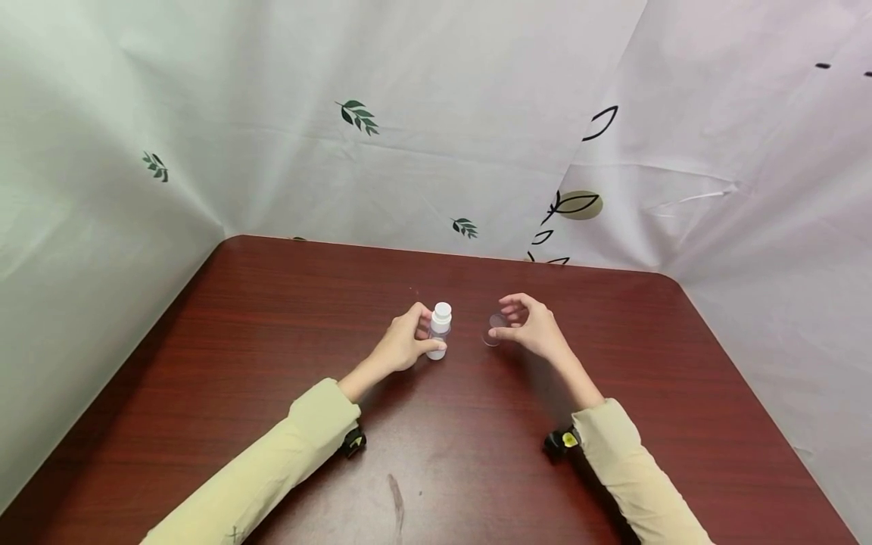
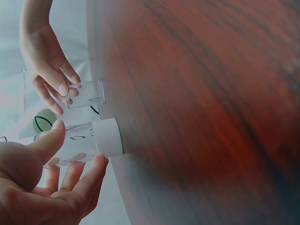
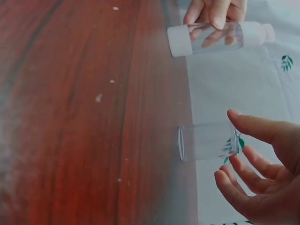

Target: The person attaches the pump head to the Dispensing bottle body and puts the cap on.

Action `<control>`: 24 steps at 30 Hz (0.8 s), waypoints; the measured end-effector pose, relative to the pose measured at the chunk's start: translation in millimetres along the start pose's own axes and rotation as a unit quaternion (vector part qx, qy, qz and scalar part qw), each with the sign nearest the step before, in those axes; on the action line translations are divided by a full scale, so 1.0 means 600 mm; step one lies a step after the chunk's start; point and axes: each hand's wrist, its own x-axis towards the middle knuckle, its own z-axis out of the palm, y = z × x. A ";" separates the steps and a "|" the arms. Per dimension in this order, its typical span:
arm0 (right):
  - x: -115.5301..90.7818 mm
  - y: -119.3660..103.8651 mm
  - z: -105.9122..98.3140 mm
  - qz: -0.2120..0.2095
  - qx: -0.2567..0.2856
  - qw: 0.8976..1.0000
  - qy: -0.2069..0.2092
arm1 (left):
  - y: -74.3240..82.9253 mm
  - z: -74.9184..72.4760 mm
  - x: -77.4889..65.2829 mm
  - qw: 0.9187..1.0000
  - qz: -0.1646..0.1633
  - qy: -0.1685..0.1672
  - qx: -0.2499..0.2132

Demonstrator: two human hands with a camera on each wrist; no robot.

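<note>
From our head view we see a glossy reddish-brown table (image 1: 668, 363), pale creased sheeting (image 1: 272, 68) around it from nine through twelve to three, a green leaf sprig (image 1: 357, 116) at eleven, an olive patch (image 1: 579, 205) at two.

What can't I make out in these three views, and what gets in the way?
Left wrist view: the white top of the bottle, hidden by the left hand.
Left wrist view: whether the dark mark is on the bottle or the backdrop behind it; too blurred.
Head view: the clear cup's full outline, small and partly covered by the right hand.
Right wrist view: the left hand's rear, cut off by the top edge.
</note>
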 end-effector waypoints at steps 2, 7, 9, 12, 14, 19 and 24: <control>0.000 -0.003 -0.003 0.010 0.017 1.000 -0.012 | 0.000 0.000 0.000 1.000 0.000 -0.001 -0.001; 0.002 0.002 -0.006 0.025 0.027 0.999 -0.034 | 0.001 0.000 0.000 1.000 -0.004 -0.004 0.001; 0.004 0.011 -0.003 0.030 0.038 0.998 -0.040 | 0.001 0.000 0.000 1.000 -0.006 -0.003 0.002; 0.007 0.017 0.000 0.043 0.065 0.996 -0.049 | 0.000 0.001 0.000 1.000 -0.007 -0.001 0.003; 0.007 0.020 0.001 0.051 0.082 0.994 -0.057 | 0.000 0.001 0.000 1.000 -0.007 0.000 0.004; 0.008 0.022 0.000 0.064 0.100 0.990 -0.071 | -0.001 0.001 -0.001 1.000 -0.005 0.002 0.004; 0.009 0.023 0.002 0.069 0.111 0.988 -0.085 | 0.000 0.003 0.000 1.000 -0.007 0.005 -0.001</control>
